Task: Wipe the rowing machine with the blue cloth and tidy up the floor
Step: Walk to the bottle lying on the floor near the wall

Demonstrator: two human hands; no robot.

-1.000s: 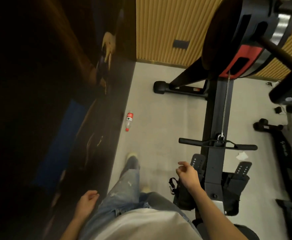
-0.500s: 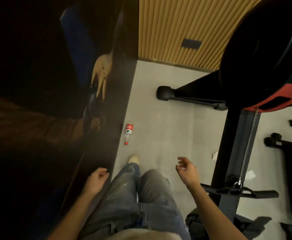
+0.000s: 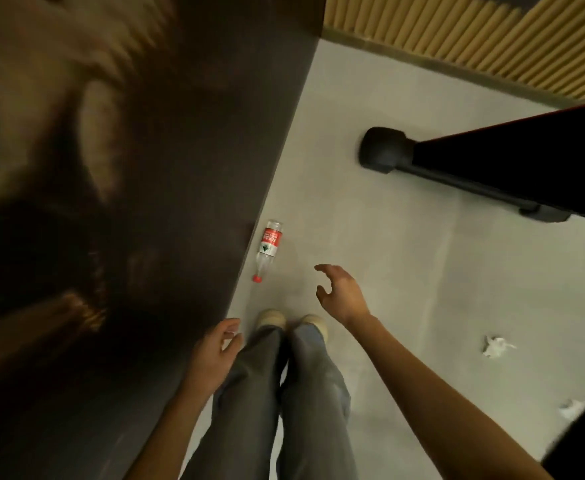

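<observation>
Holds right hand (image 3: 341, 294) out over floor (image 3: 405, 271), fingers spread, empty. Hangs left hand (image 3: 214, 351) beside thigh, fingers loose, empty. Shows bottle (image 3: 267, 249) lying on floor just left of right hand; tissue (image 3: 497, 346) well to its right; rower foot (image 3: 384, 150) ahead.

Clear plastic bottle (image 3: 268, 249); seemingly matt floor (image 3: 405, 271)

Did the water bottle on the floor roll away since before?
No. The bottle still lies along the foot of the dark wall, with its red cap toward the person. Only the camera has come closer.
</observation>
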